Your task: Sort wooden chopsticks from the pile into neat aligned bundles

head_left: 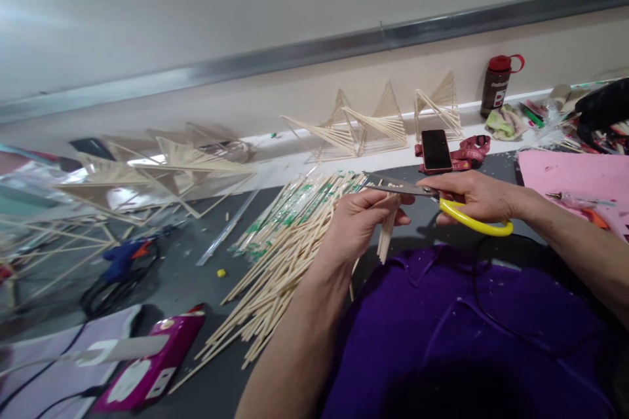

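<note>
My left hand (361, 219) is closed around a small bundle of thin wooden sticks (386, 236), which hang below its fingers. Yellow-handled scissors (474, 221) are in my right hand (474, 193), its fingers wrapped at the handles. The blades point left and lie across the top ends of the bundle, by my left fingers; whether they touch the sticks I cannot tell. A big loose pile of wooden sticks (280, 281) spreads on the dark table to the left of my left hand, beside sticks in clear and green wrappers (289, 209).
Stick structures (378, 127) stand along the wall, with more (181, 160) at left. A phone (436, 150) lies on a red lanyard (474, 152); a bottle (495, 88) stands behind. At left are a blue glue gun (120, 260) and magenta power strip (152, 360); pink sheet (555, 173) at right.
</note>
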`<state>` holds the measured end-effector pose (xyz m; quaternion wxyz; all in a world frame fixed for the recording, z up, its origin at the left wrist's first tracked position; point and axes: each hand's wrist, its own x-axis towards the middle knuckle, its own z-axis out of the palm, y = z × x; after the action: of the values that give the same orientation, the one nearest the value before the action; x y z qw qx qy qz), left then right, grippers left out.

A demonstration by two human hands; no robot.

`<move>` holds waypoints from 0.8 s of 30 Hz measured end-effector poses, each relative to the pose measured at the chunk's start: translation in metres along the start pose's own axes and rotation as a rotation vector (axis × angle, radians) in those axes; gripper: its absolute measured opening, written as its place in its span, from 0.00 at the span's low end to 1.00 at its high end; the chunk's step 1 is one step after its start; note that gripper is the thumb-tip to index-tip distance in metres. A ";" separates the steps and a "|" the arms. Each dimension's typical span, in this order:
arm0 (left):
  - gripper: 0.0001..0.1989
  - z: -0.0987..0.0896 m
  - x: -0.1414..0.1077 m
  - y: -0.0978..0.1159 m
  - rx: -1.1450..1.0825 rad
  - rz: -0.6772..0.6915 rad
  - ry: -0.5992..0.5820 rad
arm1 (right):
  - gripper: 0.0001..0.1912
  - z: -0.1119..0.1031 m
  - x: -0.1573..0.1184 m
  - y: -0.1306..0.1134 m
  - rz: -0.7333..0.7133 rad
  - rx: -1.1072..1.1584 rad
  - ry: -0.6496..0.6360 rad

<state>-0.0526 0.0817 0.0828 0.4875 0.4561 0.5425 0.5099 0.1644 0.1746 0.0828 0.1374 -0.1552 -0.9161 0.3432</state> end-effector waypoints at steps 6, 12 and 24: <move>0.11 0.003 0.001 0.001 -0.058 -0.078 0.021 | 0.21 -0.001 0.001 -0.001 0.021 -0.020 -0.006; 0.11 0.000 0.008 -0.003 -0.205 -0.153 0.050 | 0.25 -0.008 -0.002 0.008 0.065 0.011 -0.006; 0.08 0.010 0.013 -0.011 -0.256 -0.178 0.077 | 0.26 -0.015 -0.005 0.014 0.069 0.118 0.031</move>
<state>-0.0437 0.0948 0.0708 0.5639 0.3205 0.5295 0.5468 0.1769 0.1910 0.0837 0.1485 -0.1836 -0.8862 0.3986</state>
